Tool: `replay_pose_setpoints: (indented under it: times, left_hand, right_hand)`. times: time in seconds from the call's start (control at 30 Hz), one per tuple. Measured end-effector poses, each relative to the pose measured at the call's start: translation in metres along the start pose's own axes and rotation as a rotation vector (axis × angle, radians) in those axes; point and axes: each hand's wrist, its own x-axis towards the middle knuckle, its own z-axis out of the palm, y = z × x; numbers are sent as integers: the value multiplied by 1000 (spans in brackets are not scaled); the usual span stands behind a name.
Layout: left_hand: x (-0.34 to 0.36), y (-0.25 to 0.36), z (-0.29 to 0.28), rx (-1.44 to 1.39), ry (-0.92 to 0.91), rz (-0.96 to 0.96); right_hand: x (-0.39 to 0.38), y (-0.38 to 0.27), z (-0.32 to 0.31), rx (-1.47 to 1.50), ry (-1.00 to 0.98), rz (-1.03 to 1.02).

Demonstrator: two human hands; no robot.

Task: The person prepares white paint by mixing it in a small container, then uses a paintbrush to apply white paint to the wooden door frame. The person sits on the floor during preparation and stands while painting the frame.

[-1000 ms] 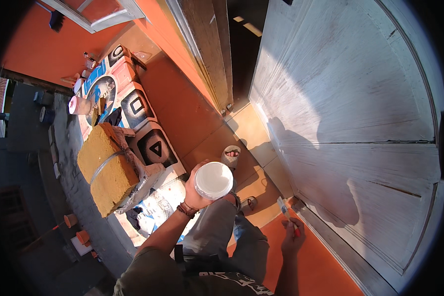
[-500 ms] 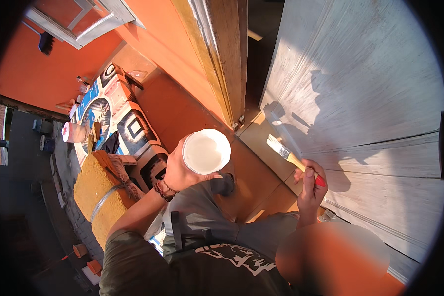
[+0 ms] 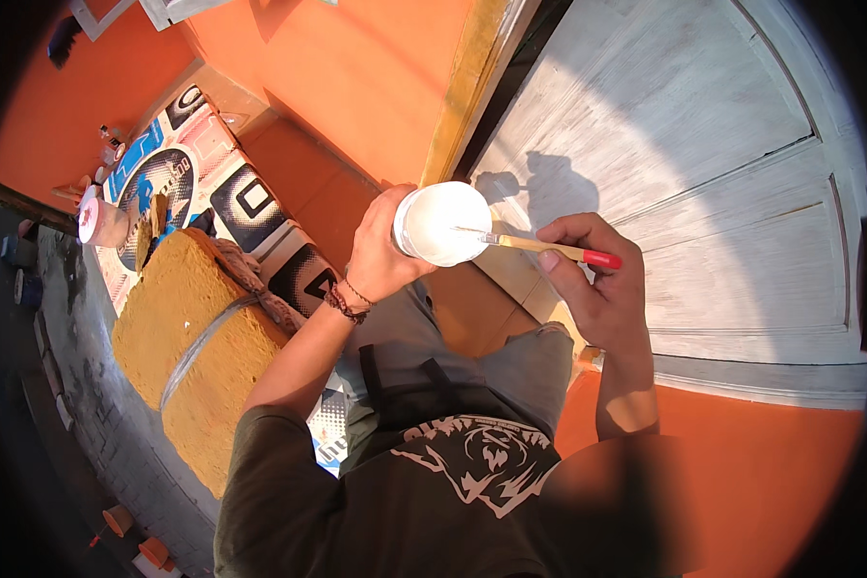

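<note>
My left hand (image 3: pixel 380 248) is wrapped round a round white tub (image 3: pixel 443 217) of white paint, its open top turned toward me. Between the fingers and thumb of my right hand (image 3: pixel 592 279) is a paintbrush (image 3: pixel 539 247) with a pale wooden handle and a red end. The brush's bristles are inside the tub, dipped at the paint, so their tips are hidden. Just beyond my right hand stands a wooden door (image 3: pixel 684 183) with a streaky whitish coat, partly in sunlight and partly in shadow.
To the left, a long bench or table (image 3: pixel 231 164) with a printed cover carries a pink-lidded container (image 3: pixel 103 223) and other small items. A yellow foam block (image 3: pixel 197 347), tied with a clear strap, lies nearer me. Orange walls (image 3: pixel 356 77) and a yellowish door frame (image 3: pixel 458 87) stand ahead.
My right hand has brought the paintbrush from beside the door up and left into the tub. The tub has shifted right and slightly up in the view, and the view itself has turned.
</note>
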Motion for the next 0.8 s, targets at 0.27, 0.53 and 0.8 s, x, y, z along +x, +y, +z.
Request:
replay_pose_setpoints:
  times: [0.27,0.53,0.8]
  left_hand:
    - [-3,21,-16,-178,62,89]
    - [-9,15,-19,-249,95,71]
    - [-5,19,-17,-255,103,111]
  right_hand:
    - [14,-26,58,-338,-102,33]
    - [16,-50,69,-526,-155,82]
    - [22,-51,64,-524,-164,74]
